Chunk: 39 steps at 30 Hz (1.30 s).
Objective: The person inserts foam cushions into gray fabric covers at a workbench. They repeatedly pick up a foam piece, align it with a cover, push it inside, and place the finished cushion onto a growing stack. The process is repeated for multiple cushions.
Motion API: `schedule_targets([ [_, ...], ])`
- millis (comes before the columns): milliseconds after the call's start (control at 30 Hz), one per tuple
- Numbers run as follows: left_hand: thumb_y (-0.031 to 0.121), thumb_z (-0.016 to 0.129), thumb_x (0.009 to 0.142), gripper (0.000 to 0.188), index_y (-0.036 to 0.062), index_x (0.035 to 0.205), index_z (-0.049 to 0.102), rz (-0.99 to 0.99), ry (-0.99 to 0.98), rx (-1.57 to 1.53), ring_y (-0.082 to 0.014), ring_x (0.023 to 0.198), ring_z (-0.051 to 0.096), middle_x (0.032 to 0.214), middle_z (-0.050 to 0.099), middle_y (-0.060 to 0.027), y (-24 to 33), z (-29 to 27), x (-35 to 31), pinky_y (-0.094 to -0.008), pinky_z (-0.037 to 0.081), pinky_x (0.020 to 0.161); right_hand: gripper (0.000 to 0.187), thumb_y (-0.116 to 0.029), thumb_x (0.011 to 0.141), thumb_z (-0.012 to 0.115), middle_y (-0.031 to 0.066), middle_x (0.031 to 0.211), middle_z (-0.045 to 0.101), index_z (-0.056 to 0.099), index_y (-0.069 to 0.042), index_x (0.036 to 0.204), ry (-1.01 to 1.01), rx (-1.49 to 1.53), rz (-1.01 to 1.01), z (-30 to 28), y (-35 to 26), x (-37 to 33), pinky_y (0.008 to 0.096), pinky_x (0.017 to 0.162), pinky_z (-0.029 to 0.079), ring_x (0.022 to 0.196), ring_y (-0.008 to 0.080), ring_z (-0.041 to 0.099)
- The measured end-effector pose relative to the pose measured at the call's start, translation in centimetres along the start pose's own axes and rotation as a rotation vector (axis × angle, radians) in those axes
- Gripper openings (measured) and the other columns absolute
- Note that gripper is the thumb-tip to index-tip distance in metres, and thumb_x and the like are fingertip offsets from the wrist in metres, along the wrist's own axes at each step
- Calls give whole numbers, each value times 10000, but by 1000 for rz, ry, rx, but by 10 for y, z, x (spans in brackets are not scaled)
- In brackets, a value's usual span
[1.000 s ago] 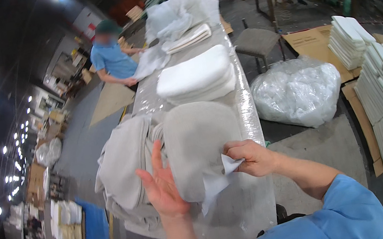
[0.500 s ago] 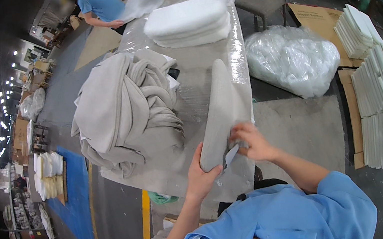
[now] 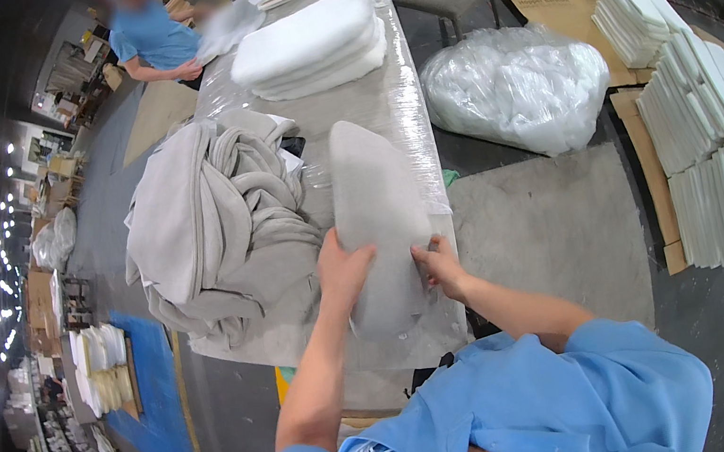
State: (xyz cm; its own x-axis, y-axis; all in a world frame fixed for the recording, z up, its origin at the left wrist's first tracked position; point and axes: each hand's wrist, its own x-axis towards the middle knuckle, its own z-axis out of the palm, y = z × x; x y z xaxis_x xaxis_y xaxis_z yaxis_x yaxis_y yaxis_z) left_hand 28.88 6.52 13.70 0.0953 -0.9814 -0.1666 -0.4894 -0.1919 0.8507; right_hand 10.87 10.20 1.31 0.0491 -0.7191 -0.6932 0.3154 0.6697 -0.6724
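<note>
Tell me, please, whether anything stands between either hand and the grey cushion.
Nothing visible does: the left hand touches the grey cushion at its left side, and the right hand touches its right edge. The heap of grey fabric lies to the left of the cushion, not in between.

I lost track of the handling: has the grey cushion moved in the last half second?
Yes. Judged against the right edge of the table, the far end of the grey cushion has swung left, nearer the grey fabric pile.
</note>
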Motion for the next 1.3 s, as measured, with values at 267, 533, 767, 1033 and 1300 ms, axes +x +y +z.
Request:
schedule_targets([
  [267,-3,731,920,615,-3,1465,446,60,463,-656,-236,1212,610,1415,562,-142,41,16,-150,-399,504,1041,381,-286,974,749,161,1054,721,676,-9,1225,-30,-227,-866,16,-80,-40,354,788,536,899,237,678],
  [533,242,697,1010,673,21,1551,364,-505,114,-1157,-358,1349,568,1472,535,-192,12,1,-233,-497,465,1151,198,-241,964,718,128,969,756,731,-71,1065,-789,-900,-756,72,-80,8,407,794,537,899,306,695],
  [767,358,504,1119,557,-39,1501,421,-908,-247,-1161,-323,1376,552,1460,574,-208,-12,-2,-223,-462,448,1163,231,-289,964,720,122,988,756,734,-96,1089,-901,-1193,-656,54,-4,73,439,837,536,945,310,705],
  [1033,253,669,1038,456,-59,1366,615,-297,-412,-222,-252,1336,577,1375,649,-196,-30,-39,-127,-391,485,1093,310,-333,973,695,156,945,752,725,-46,1086,-879,-1515,-509,-12,-32,107,460,808,535,908,339,711],
  [1300,355,674,1004,347,22,1096,695,-26,-451,681,-421,1092,661,1046,724,-219,-141,-14,-25,-501,499,907,348,-358,1036,597,184,1081,749,713,-50,1148,-674,-1265,-459,15,-36,72,481,891,536,1023,389,701],
])
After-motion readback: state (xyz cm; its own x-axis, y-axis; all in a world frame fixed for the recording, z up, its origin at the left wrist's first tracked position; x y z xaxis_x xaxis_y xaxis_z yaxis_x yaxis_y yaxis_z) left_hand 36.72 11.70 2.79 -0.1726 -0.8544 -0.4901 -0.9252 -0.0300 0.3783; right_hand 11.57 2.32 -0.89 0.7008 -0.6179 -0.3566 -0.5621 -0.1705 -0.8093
